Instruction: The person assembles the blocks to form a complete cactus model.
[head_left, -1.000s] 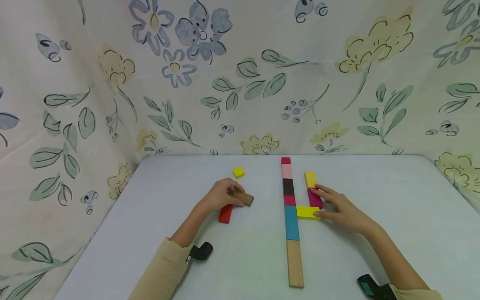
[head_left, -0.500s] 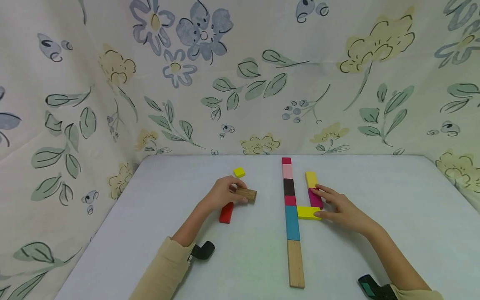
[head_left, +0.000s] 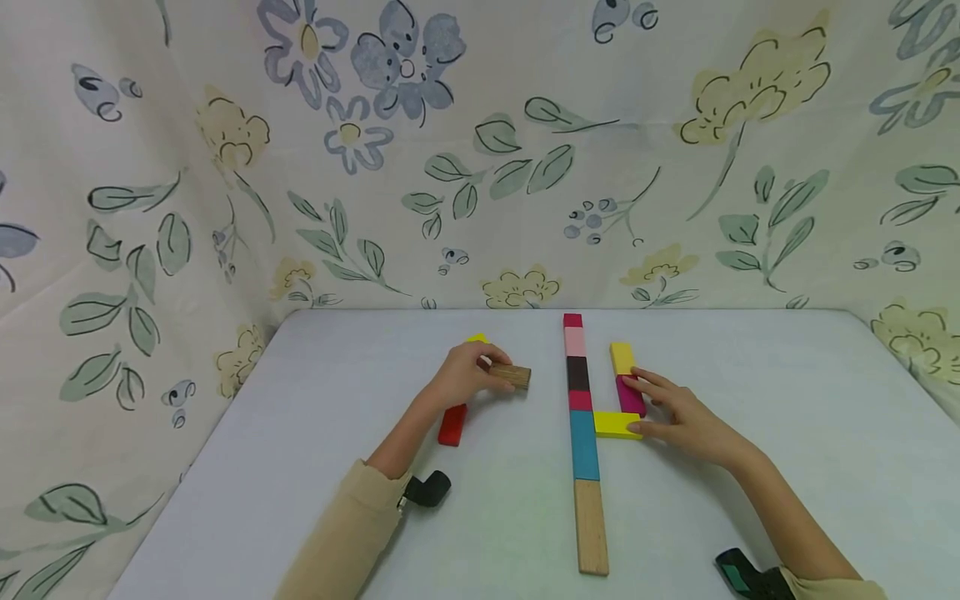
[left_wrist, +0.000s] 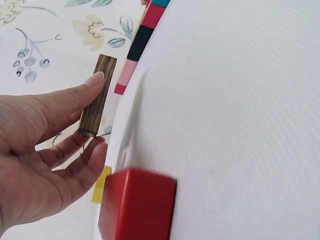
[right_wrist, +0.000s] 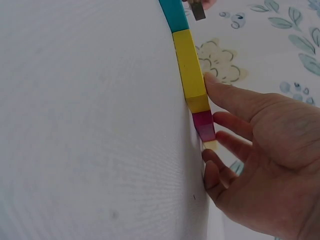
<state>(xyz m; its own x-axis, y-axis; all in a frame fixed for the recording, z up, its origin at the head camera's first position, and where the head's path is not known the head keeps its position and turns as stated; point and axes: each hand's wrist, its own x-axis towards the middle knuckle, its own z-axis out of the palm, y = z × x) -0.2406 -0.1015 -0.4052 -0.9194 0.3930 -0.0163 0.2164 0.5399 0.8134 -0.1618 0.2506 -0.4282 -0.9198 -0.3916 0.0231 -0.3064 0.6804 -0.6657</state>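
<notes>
My left hand (head_left: 463, 377) pinches a dark brown wooden block (head_left: 513, 376) between thumb and fingers, left of a long row of blocks. In the left wrist view, the brown block (left_wrist: 99, 95) hangs clear of the white surface. A red block (left_wrist: 145, 205) lies below this hand, and a small yellow block (head_left: 477, 337) is partly hidden behind it. My right hand (head_left: 678, 421) rests with relaxed fingers beside the side branch of the row. Its thumb touches the end of a yellow block (head_left: 615, 425); its fingertips lie at a magenta block (head_left: 630, 397).
The row runs front to back: a light wooden block (head_left: 591, 527), a blue block (head_left: 584, 446), a crimson block (head_left: 580, 401), a black block (head_left: 578, 373), a pink block (head_left: 574, 342). Another yellow block (head_left: 622, 358) adjoins the magenta one. A flowered cloth (head_left: 525, 208) hangs behind the table (head_left: 360, 350).
My left hand has carried the brown block to the right and slightly away from me, and now covers part of the small yellow block. My right hand has stayed in place.
</notes>
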